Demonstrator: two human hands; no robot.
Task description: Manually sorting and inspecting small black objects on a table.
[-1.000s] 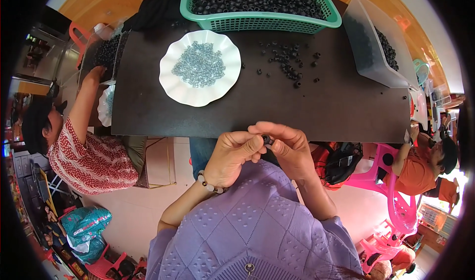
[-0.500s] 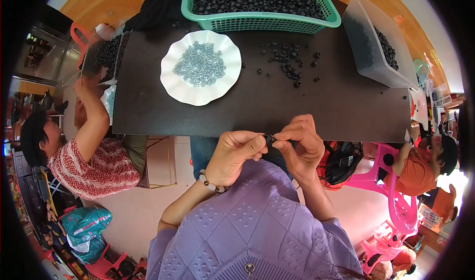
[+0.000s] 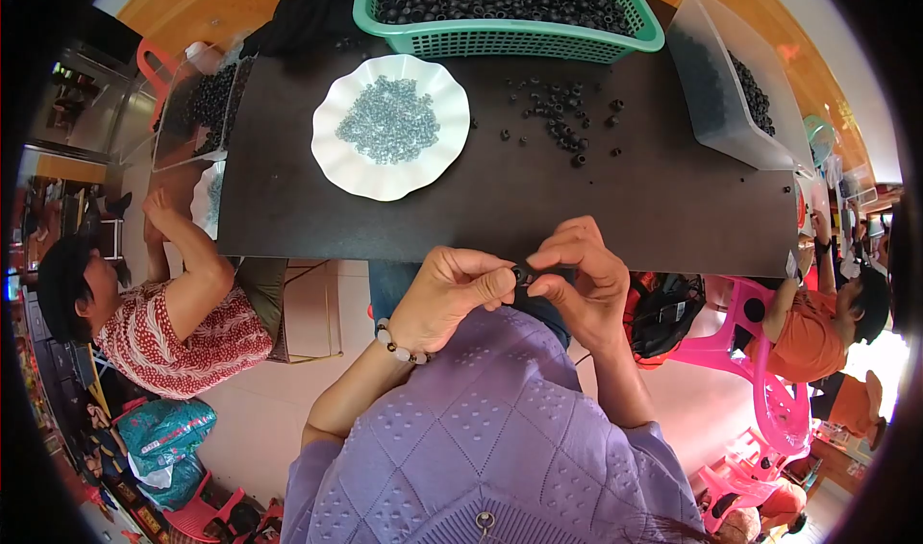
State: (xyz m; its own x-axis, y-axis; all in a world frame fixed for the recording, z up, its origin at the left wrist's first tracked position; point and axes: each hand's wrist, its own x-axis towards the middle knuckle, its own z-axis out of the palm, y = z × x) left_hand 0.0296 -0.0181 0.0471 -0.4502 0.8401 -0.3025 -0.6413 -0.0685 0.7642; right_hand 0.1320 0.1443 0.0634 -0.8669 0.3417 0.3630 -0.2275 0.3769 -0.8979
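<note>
Just over the near table edge, my left hand (image 3: 444, 299) pinches a small black ring-shaped piece (image 3: 522, 274) between thumb and forefinger. My right hand (image 3: 588, 280) hovers beside it, thumb and forefinger apart with a gap between the tips; nothing shows in them. On the dark table (image 3: 461, 222) stands a white wavy-rimmed plate (image 3: 385, 185) bearing a heap of tiny clear pieces (image 3: 389, 121). To its right, several loose black ring pieces (image 3: 562, 111) lie scattered. Behind them is a green basket (image 3: 510, 46) full of the same black pieces.
A clear plastic box (image 3: 721, 92) with black pieces stands at the table's right end, another clear box (image 3: 197, 107) at the left. One person (image 3: 183, 323) sits at left, another (image 3: 812, 318) at right by a pink chair (image 3: 740, 323). A black-and-red bag (image 3: 663, 313) hangs below the table edge.
My right thumb and forefinger have parted and drawn back slightly from the black piece. My left hand keeps hold of it. The person at left has lowered their arm.
</note>
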